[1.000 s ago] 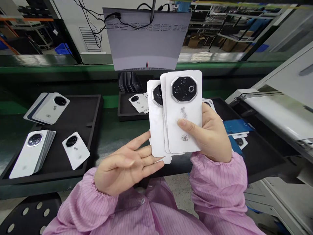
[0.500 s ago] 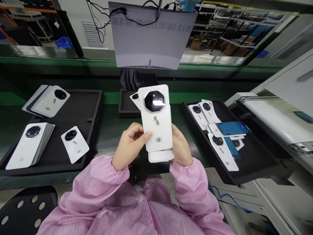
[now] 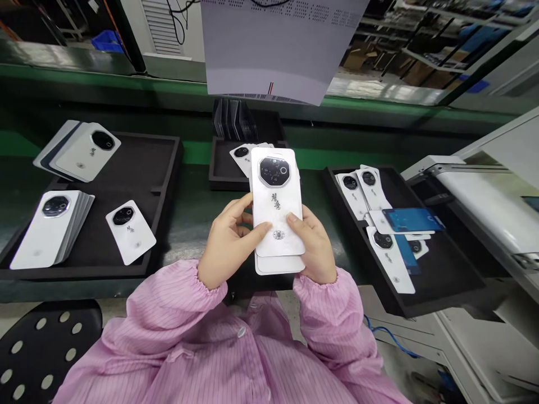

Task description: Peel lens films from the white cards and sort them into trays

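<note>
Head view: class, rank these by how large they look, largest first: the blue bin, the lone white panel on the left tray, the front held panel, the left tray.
1. Left tray
2. Front held panel
3. Lone white panel
4. Blue bin

- My left hand (image 3: 227, 241) grips just left of the frame's centre, fingers (image 3: 234, 209) curled, its thumb (image 3: 257, 233) slanting up and right.
- My right hand (image 3: 316, 247) grips right of centre, its thumb (image 3: 298, 227) pointing up and left, near the other thumb but apart.
- My left forearm (image 3: 170, 300) and right forearm (image 3: 330, 308), sleeved in striped pink, angle inward from the bottom edge.
</note>
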{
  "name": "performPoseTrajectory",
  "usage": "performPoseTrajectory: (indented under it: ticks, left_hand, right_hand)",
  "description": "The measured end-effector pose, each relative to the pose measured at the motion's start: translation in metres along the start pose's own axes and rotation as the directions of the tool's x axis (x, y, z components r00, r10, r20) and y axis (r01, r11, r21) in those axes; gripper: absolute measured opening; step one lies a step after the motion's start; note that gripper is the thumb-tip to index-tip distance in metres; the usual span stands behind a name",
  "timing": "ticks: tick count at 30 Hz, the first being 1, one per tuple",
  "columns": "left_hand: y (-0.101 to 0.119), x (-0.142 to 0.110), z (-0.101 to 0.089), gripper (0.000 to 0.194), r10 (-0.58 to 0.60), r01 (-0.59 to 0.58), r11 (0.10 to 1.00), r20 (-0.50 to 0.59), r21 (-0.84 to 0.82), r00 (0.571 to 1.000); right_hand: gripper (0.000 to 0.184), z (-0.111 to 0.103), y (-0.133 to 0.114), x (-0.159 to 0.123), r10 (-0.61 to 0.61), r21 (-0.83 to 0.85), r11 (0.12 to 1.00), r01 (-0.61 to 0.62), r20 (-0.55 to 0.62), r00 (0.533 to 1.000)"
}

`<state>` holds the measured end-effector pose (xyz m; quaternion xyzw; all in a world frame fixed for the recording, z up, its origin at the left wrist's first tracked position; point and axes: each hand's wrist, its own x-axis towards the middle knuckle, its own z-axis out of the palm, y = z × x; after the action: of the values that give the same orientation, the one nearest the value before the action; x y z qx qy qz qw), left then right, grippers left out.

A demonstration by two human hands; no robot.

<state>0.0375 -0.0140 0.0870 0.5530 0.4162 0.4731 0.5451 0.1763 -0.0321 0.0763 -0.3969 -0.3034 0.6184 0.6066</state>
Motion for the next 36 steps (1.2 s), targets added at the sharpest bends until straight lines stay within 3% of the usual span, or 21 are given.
performPoseTrajectory:
  ticks: [9,11,13,14,17,21,23,28,36]
  left_hand:
    - [0.003,0.001,-0.001,0.066,0.016,-0.016,1.0,-0.007,-0.006,1.0]
    - [-0.001,0.001,-0.001,0.072,0.044,-0.047,0.993,-0.025,-0.11,0.999]
    - [-0.006,0.0,0.0,0.066,-0.026,0.045,0.953,0.068,-0.298,0.997]
    - [-0.007,0.0,0.001,0.057,-0.099,0.158,0.905,0.165,-0.394,0.981]
    - [-0.008,-0.003,0.002,0.037,-0.281,0.491,0.677,0.424,-0.548,0.861]
    - [-0.001,-0.007,0.0,0.041,-0.351,0.657,0.482,0.559,-0.58,0.751]
    - [0.003,-0.009,-0.004,0.042,-0.348,0.695,0.44,0.605,-0.569,0.716]
    - [0.008,-0.012,-0.012,0.046,-0.329,0.637,0.454,0.547,-0.623,0.77]
    - [0.011,-0.014,-0.011,0.049,-0.344,0.657,0.432,0.56,-0.618,0.754]
  right_hand:
    - [0.023,-0.003,-0.001,-0.001,-0.013,-0.04,0.999,0.014,0.038,0.999]
    - [0.023,-0.004,-0.002,-0.002,-0.025,-0.059,0.998,0.029,0.068,0.997]
    - [0.022,-0.004,-0.002,-0.003,-0.059,-0.104,0.992,0.071,0.106,0.993]
    - [0.022,-0.004,-0.001,-0.003,-0.089,-0.145,0.984,0.106,0.12,0.989]
    - [0.025,-0.003,0.002,-0.003,-0.235,-0.395,0.881,0.26,0.11,0.966]
    - [0.026,-0.006,0.0,0.001,-0.407,-0.723,0.576,0.382,0.151,0.901]
    - [0.024,-0.01,-0.003,0.001,-0.391,-0.738,0.549,0.393,0.188,0.901]
    - [0.025,-0.017,-0.01,-0.003,-0.297,-0.678,0.632,0.375,0.235,0.925]
    - [0.026,-0.014,-0.01,-0.012,-0.318,-0.679,0.613,0.403,0.255,0.913]
